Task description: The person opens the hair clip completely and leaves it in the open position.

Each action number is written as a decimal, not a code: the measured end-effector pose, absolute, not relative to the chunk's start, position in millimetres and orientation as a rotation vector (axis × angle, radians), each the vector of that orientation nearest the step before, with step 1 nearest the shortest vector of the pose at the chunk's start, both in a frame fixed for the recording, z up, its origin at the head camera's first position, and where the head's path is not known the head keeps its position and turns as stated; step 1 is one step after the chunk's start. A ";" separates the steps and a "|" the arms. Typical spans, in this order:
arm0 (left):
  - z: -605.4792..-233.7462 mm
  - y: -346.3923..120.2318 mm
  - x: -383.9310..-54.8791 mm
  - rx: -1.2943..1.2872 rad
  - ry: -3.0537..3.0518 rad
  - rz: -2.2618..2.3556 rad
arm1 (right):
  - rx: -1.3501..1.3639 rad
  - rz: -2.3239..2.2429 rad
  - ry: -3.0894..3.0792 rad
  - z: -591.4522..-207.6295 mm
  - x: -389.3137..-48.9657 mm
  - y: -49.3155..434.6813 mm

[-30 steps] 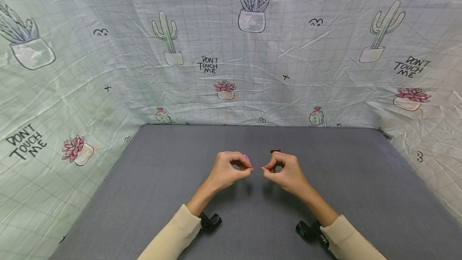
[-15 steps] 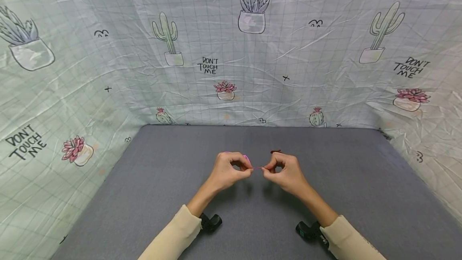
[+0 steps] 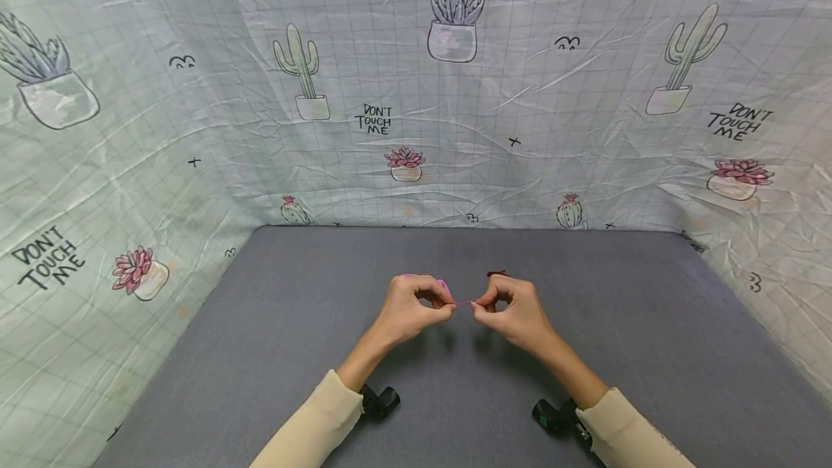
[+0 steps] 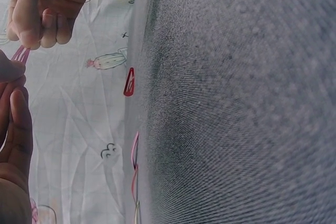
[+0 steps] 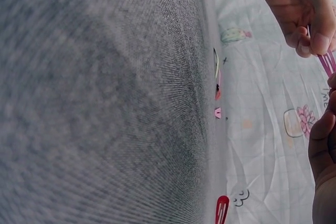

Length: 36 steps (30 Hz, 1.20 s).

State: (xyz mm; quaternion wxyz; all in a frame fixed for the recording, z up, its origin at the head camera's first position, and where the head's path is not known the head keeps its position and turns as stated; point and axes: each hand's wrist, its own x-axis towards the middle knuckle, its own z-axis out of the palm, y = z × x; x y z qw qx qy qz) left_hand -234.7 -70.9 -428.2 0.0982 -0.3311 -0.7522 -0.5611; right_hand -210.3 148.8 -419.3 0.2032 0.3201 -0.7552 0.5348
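A pink snap hair clip [image 3: 464, 302] is stretched between both hands above the table. My left hand [image 3: 414, 307] pinches one end between thumb and fingers, and my right hand [image 3: 510, 307] pinches the other. In the left wrist view the clip [image 4: 21, 54] shows its slim prongs; fingertips cover both its ends. The right wrist view also shows these prongs on the clip [image 5: 327, 62]. A red snap hair clip [image 4: 129, 82] lies on the table beyond the right hand, mostly hidden behind it in the head view.
Pink loops [image 4: 135, 150], seemingly hair ties, lie beyond the left hand on the grey table [image 3: 312, 295]. A small pink piece [image 5: 217, 112] lies near them. A cactus-print curtain [image 3: 416, 92] encloses the table's back and sides.
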 end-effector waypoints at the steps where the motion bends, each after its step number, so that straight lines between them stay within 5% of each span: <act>1: -428.1 -70.9 -234.8 -0.981 -2.225 -1.661 | 0.894 1.497 -2.107 -416.0 -208.4 148.0; 36: -428.8 -72.3 -238.9 -0.985 -2.196 -1.666 | 0.867 1.492 -2.100 -408.9 -207.6 145.0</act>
